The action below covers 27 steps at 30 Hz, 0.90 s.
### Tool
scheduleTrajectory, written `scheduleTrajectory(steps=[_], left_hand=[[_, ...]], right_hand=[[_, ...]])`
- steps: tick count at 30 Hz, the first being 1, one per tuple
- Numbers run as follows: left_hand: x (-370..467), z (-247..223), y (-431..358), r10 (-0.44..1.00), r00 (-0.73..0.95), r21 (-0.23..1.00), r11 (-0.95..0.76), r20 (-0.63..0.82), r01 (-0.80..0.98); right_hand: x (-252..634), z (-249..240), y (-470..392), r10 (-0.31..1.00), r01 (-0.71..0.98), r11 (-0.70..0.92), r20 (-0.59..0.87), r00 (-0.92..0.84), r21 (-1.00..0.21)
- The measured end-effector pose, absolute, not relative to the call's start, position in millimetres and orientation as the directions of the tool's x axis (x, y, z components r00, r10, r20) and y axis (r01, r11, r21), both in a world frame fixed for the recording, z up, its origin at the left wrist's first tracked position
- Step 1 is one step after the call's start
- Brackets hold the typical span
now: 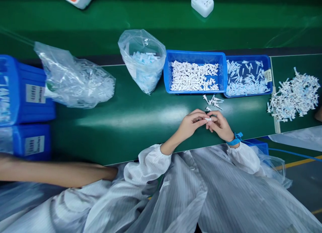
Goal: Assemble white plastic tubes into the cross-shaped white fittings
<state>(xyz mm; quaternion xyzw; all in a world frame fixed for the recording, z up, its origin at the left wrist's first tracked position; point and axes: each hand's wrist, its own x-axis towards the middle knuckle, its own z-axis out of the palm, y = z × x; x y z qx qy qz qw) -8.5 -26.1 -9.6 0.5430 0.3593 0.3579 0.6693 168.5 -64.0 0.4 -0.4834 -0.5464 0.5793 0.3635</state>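
My left hand (192,125) and my right hand (219,125) meet over the green table (141,125), fingertips pinched on one small white plastic piece (208,119). A blue band circles my right wrist. Just beyond my hands lies a small group of white pieces (213,101). Behind them stands a blue tray (195,92) with many white pieces, and to its right a second blue tray (248,94) holds pale blue-white tubes.
A large heap of pieces (294,95) lies at the right. Further left are an open plastic bag (143,68), a lying plastic bag (80,80) and blue bins (35,92). Another person's bare arm (57,172) reaches in at lower left.
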Motion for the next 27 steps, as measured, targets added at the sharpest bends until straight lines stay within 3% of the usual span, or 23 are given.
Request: scheduleTrajectory(steps=[9,18,23,27], left_hand=[[-14,-3,-14,0.884,0.448,0.956,0.234,-0.133,-0.179],[-19,1,1,0.891,0.409,0.913,0.32,-0.2,-0.252],[-17,-3,1,0.901,0.373,0.929,0.312,-0.221,-0.202],[-18,-2,2,0.904,0.368,0.941,0.293,-0.215,-0.169]], right_hand=[[166,2,-62,0.936,-0.022,-0.236,-0.222,-0.274,-0.971],[170,0,-53,0.903,0.031,-0.26,-0.254,-0.345,-0.965],[175,4,-41,0.897,0.256,-0.09,-0.19,-0.399,-0.962],[181,10,-29,0.939,0.451,0.145,-0.021,-0.342,-0.88]])
